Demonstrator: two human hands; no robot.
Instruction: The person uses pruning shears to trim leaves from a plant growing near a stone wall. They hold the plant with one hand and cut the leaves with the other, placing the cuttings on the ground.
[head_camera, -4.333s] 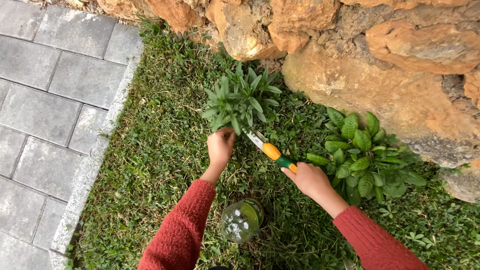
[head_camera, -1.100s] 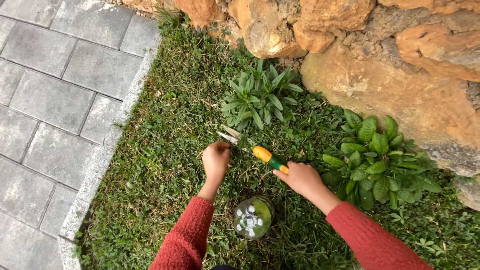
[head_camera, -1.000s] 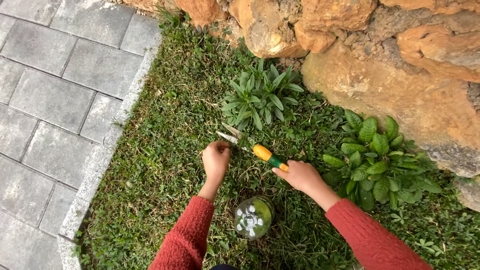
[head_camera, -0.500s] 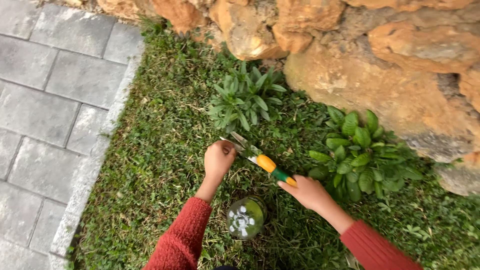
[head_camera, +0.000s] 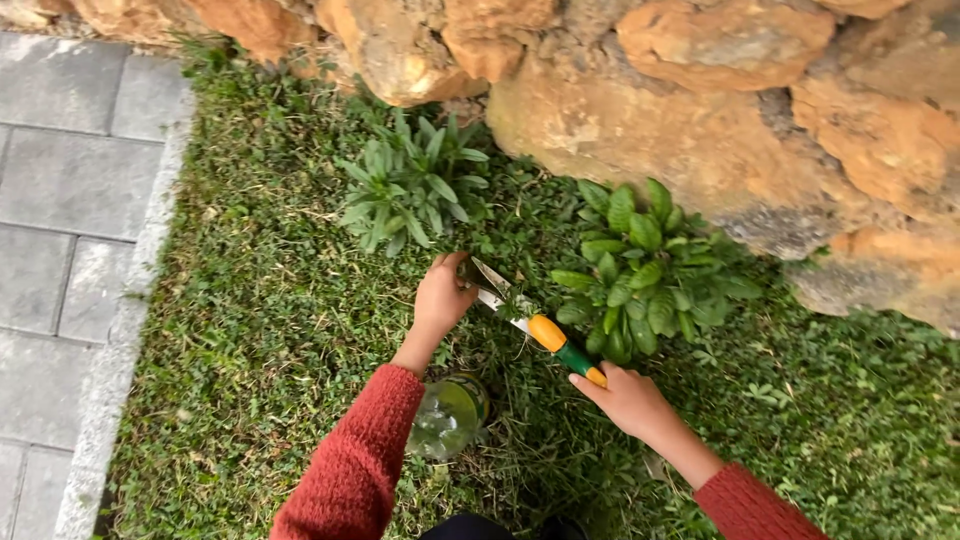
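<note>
Two hands (head_camera: 440, 300), one pair of shears (head_camera: 530, 325), one clear bottle (head_camera: 446, 418), two leafy plants (head_camera: 410, 192).

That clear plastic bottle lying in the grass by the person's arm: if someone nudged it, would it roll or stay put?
The clear plastic bottle lies on its side, so its round body could roll, though the thick grass around it probably checks that. It looks mostly empty, so likely light and easily dented.

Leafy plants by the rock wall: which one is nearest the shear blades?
The narrow-leaved plant, left of the broad-leaved plant. The shears point up-left toward its base, where the left hand grips; the right hand holds the handle.
</note>
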